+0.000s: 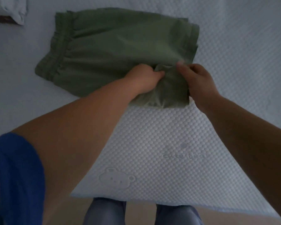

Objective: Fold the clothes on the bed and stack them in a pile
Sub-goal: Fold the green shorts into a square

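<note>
Olive-green shorts [113, 49] with a gathered elastic waistband lie on the white quilted bed [234, 62], waistband to the left. The near corner of the shorts is lifted off the bed. My left hand [146, 78] grips that bunched corner with curled fingers. My right hand [196, 78] pinches the same flap of fabric from the right, thumb on top. The flap hangs down between both hands.
A pale blue garment [15, 8] lies at the top left corner beside something dark brown [3, 19]. The bed's near edge [136, 201] runs along the bottom, with my legs in blue jeans [104, 211] below it.
</note>
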